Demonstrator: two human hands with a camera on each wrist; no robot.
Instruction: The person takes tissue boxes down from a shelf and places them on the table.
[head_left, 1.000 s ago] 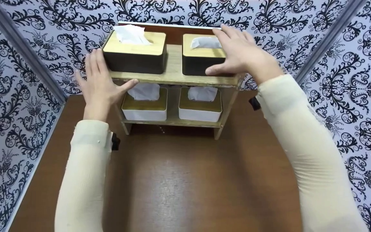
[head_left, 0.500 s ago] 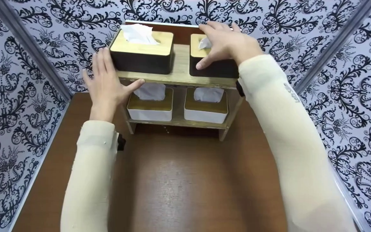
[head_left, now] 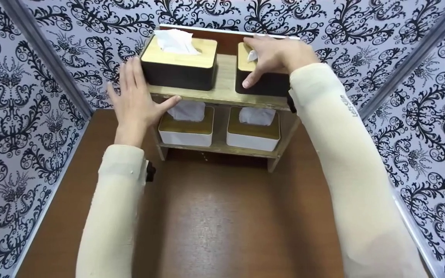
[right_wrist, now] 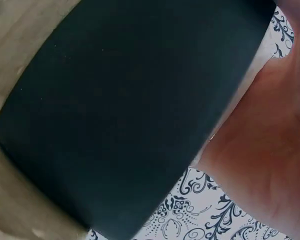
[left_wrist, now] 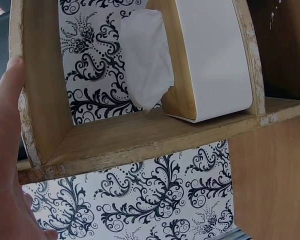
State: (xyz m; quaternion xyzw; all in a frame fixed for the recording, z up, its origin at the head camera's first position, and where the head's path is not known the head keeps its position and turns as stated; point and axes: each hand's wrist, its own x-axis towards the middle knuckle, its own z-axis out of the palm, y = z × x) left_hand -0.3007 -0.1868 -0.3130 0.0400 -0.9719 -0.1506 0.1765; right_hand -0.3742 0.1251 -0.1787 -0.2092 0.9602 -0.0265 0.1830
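Observation:
My right hand (head_left: 274, 52) lies over the black tissue box (head_left: 268, 83) at the right of the upper shelf. Its thumb is at the front face and its fingers bend over the lid toward the back, covering most of the lid. In the right wrist view that box's dark side (right_wrist: 130, 110) fills the middle, with my palm close along its edge. My left hand (head_left: 135, 104) rests with straight fingers against the left end of the wooden shelf (head_left: 222, 98), beside the other black tissue box (head_left: 180, 73). Its thumb touches the shelf's front edge.
On the lower shelf stand two white tissue boxes, one left (head_left: 185, 138) and one right (head_left: 251, 141), tissues sticking out. The shelf unit stands on a brown tabletop (head_left: 211, 216). Patterned wall panels (head_left: 21, 116) close in the back and sides.
My right hand has moved left and down onto the right black box, its fingers now lower behind the lid. My left hand stays at the shelf. The whole view has shifted slightly.

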